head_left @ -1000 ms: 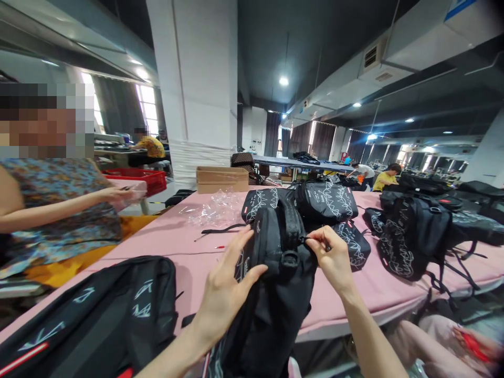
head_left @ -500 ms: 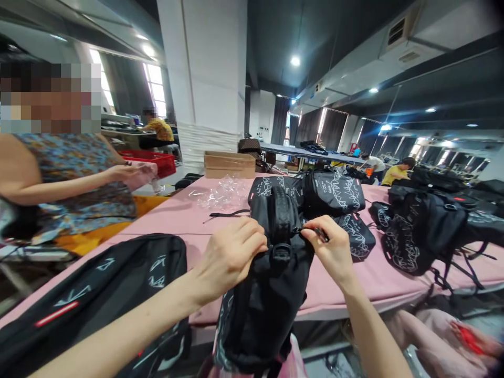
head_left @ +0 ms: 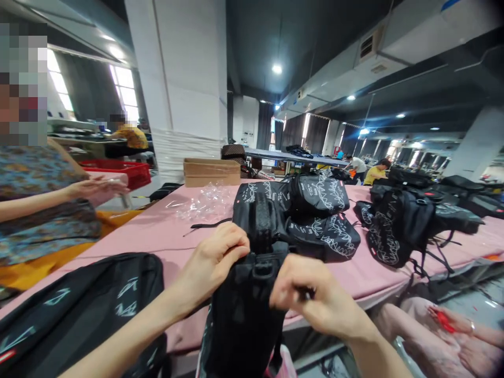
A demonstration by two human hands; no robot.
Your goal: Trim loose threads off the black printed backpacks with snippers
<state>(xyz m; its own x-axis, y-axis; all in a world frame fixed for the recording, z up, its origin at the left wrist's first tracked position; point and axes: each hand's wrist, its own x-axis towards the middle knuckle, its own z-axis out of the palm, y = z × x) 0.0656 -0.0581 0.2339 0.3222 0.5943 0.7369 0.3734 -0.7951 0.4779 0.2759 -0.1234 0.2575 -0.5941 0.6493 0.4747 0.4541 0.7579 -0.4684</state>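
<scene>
Black fabric of the bag [head_left: 244, 310] hung over the near edge of the pink table [head_left: 165, 236]. The left hand [head_left: 214, 260] pinched its top closed; the right hand [head_left: 311, 302] was curled shut on something small and dark, seemingly part of the bag. A loosened pinch could probably have let the bag slide off the edge. One bag lay near left [head_left: 79, 310], about three piled beyond [head_left: 311, 210], several more far right [head_left: 397, 226]; one box [head_left: 210, 172].

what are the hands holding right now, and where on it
Both grip a black backpack at its top edge: the left hand pinches beside the carry handle, the right hand is closed at the other side.
</scene>
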